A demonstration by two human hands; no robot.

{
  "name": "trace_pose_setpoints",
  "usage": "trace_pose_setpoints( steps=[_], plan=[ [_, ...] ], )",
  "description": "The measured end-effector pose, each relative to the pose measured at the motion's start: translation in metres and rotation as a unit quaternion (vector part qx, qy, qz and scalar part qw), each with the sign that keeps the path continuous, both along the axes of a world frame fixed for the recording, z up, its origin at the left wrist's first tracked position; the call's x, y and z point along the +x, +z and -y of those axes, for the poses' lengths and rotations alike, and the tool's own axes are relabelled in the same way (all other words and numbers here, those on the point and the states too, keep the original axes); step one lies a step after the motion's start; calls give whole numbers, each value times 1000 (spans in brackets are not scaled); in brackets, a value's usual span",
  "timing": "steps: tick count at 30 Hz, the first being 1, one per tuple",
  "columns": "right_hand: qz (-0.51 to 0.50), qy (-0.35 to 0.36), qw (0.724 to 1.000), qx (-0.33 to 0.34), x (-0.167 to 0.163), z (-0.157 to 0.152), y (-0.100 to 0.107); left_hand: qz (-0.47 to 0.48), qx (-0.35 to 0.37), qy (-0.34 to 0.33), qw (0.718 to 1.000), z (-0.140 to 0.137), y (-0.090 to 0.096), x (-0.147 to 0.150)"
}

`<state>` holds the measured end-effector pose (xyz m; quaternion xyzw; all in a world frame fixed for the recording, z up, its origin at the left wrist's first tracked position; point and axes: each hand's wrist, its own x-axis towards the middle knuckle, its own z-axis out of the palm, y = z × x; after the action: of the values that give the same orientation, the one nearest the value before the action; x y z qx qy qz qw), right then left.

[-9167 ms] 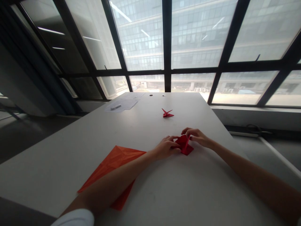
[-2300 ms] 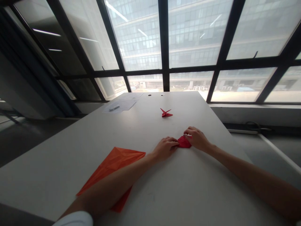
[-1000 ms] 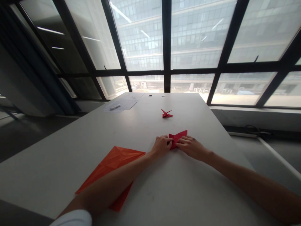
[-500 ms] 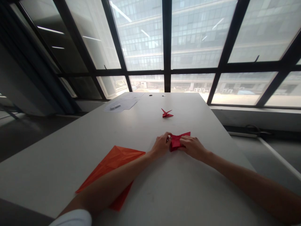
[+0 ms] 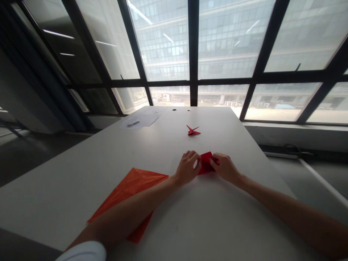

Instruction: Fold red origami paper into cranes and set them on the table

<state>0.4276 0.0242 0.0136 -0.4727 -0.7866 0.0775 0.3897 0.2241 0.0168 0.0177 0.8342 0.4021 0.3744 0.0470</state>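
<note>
Between my two hands is a folded piece of red paper (image 5: 206,161), tilted up a little from the white table (image 5: 217,217). My left hand (image 5: 189,166) pinches its left edge, with thumb and forefinger bent into a ring. On the other side, the fingers of my right hand (image 5: 224,167) are closed on the right edge and cover part of it. Farther off lies a small red origami figure (image 5: 193,131) with pointed ends. A creased orange sheet of paper (image 5: 132,186) rests under my left forearm, which hides part of it.
White paper sheets (image 5: 150,119) lie at the far left of the table, with a white marker-like stick (image 5: 133,123) on them. A dark round hole (image 5: 174,110) shows near the far edge. Large windows with dark frames (image 5: 193,54) rise beyond the table.
The red paper has turned and now shows a flat, squarish face instead of a point sticking out to the right. Both hands have shifted their grip and lifted slightly.
</note>
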Motion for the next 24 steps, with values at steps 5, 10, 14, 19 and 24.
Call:
trace_pose_setpoints(
  steps=[5,10,14,19,24],
  plan=[
    [-102,-46,992,-52,2,-5,2,-113,-11,-140,984,14,7,5],
    [-128,-78,987,-54,7,-10,5,-157,-45,-145,976,10,2,3],
    [-81,-99,992,-8,8,-8,8,-168,-37,-130,977,7,1,1],
    [-28,-118,993,0,7,0,15,-175,-25,-121,977,7,-1,2],
    [-47,-94,992,-72,7,-2,14,-178,-4,-139,974,8,1,2]
  ],
)
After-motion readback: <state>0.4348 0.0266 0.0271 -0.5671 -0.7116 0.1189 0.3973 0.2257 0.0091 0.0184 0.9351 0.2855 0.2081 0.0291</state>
